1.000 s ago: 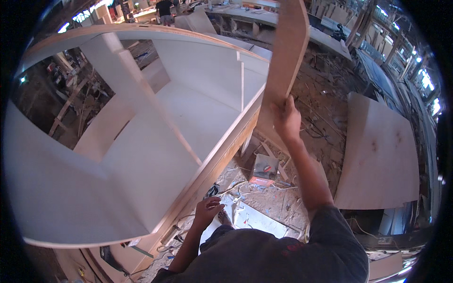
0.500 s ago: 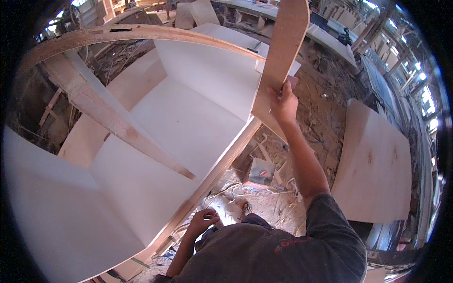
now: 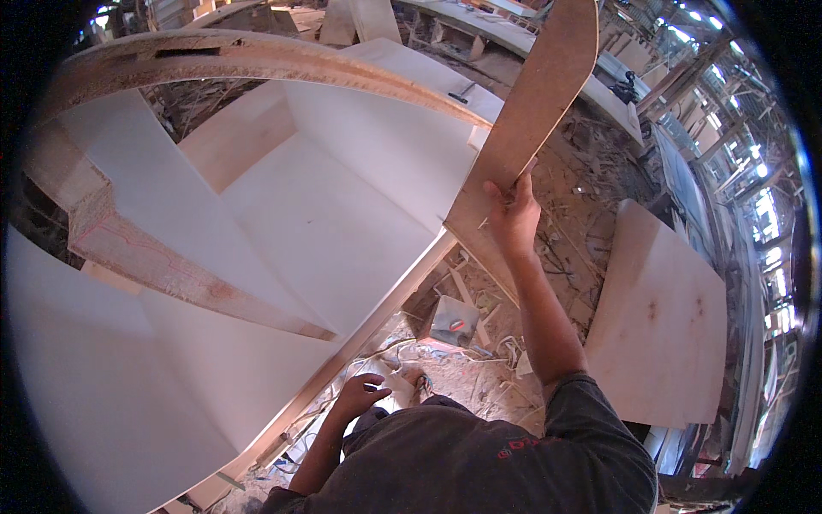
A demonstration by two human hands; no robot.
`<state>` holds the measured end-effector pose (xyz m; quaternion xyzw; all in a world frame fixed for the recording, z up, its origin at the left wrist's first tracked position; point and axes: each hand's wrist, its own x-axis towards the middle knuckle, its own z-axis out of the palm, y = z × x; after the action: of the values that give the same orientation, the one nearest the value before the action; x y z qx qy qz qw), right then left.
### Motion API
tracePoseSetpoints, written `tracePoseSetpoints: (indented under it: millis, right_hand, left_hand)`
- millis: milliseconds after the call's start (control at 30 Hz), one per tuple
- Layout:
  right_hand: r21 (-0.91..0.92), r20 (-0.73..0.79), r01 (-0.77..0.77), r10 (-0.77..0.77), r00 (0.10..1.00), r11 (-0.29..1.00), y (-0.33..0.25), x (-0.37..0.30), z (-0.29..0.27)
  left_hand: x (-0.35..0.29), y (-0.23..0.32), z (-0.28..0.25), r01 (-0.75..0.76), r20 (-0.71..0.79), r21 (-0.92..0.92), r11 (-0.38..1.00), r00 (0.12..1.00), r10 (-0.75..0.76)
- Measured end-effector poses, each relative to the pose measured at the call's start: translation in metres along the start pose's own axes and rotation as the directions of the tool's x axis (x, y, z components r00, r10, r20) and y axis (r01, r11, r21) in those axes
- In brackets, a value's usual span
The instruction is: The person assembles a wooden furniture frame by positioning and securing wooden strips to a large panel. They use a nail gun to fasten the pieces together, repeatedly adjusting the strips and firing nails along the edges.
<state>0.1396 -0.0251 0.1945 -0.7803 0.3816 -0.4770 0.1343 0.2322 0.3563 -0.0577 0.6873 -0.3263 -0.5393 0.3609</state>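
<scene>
My right hand (image 3: 517,214) grips the lower part of a long wooden board (image 3: 541,96) with a rounded far end, thumb on its face and fingers around the edge. The board stands tilted at the far right corner of a large wooden frame with white inner panels (image 3: 312,210). Its lower end meets or overlaps that corner; actual contact is hard to tell. By my waist, my left hand (image 3: 358,397) hangs beside the frame's near wooden edge (image 3: 390,304), fingers loosely bent and apart, with nothing visible in them.
A curved wooden rail (image 3: 291,62) arches over the frame's far side, and a tapered wooden divider (image 3: 163,257) crosses its middle. A box-shaped object (image 3: 452,322) stands on the littered floor. At right leans a pale plywood sheet (image 3: 659,330). Behind runs a long workbench (image 3: 488,30).
The board's upper end has swung right and its lower end has shifted slightly left, still in my right hand. The view has moved a little. My left hand stays near my waist.
</scene>
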Motion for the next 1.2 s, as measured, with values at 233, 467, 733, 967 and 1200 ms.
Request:
tracePoseSetpoints:
  millis: [233,467,733,967,1200]
  right_hand:
    - [0.018,0.000,0.004,-0.004,1.000,1.000,0.010,-0.001,0.003]
    - [0.071,0.033,-0.027,0.024,0.999,0.997,0.009,0.000,-0.002]
    - [0.353,-0.008,-0.222,0.241,0.971,0.909,0.094,-0.033,-0.020]
    - [0.073,-0.201,-0.338,0.346,0.917,0.938,0.227,0.010,-0.049]
    - [-0.081,0.019,-0.270,0.272,0.962,0.960,0.286,0.091,-0.008]
  left_hand:
    - [0.012,-0.006,0.000,0.003,0.032,0.023,1.000,0.999,-0.003]
    - [0.006,0.037,-0.003,-0.035,0.059,0.110,0.993,0.998,0.029]
    - [-0.003,0.129,-0.002,-0.284,-0.110,0.174,0.943,0.946,0.305]
    - [0.077,0.206,0.000,-0.475,-0.566,0.385,0.791,0.556,0.609]
    - [0.162,0.341,-0.003,-0.291,-0.679,0.582,0.759,0.339,0.651]
